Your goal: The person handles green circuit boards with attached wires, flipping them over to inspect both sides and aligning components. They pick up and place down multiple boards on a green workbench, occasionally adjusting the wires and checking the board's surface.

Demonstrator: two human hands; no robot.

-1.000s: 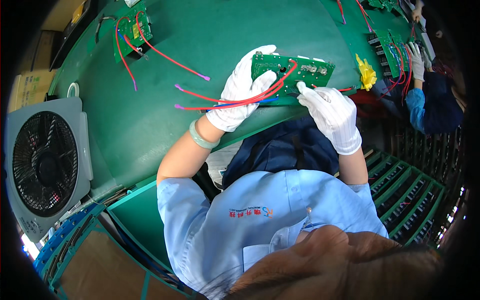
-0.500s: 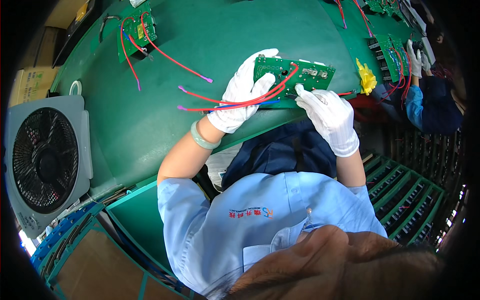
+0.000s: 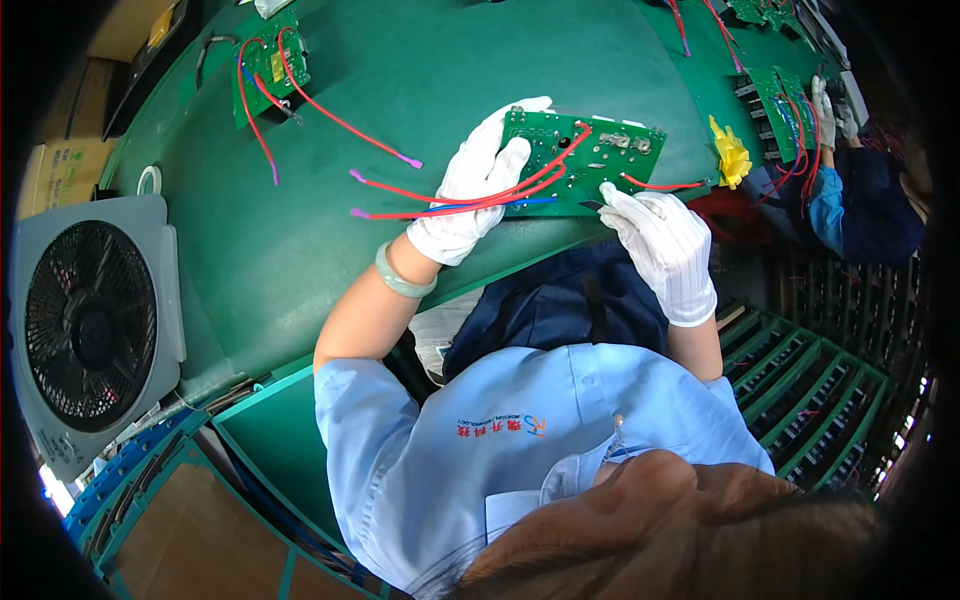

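A green circuit board point(image 3: 600, 165) is held tilted over the near edge of the table. My gloved left hand point(image 3: 470, 185) grips its left end, with the thumb lying on the face. Red wires point(image 3: 440, 203) with purple tips and a blue wire point(image 3: 535, 200) run from the board leftward across that hand. A shorter red wire point(image 3: 665, 186) sticks out to the right above my gloved right hand point(image 3: 660, 240). That hand's fingers are pinched together at the board's lower right edge. A small dark piece point(image 3: 592, 205) shows by the fingertips; its kind is unclear.
Another wired circuit board point(image 3: 272, 70) lies at the far left of the green table point(image 3: 400, 60). A grey box fan point(image 3: 95, 320) stands at left. A yellow crumpled piece point(image 3: 731, 155) lies at right, near a co-worker's gloved hands point(image 3: 825, 112) and more boards point(image 3: 780, 110).
The board and my left hand have shifted slightly left. My right fingers have drawn back from the board's face toward its lower edge, uncovering the short red wire.
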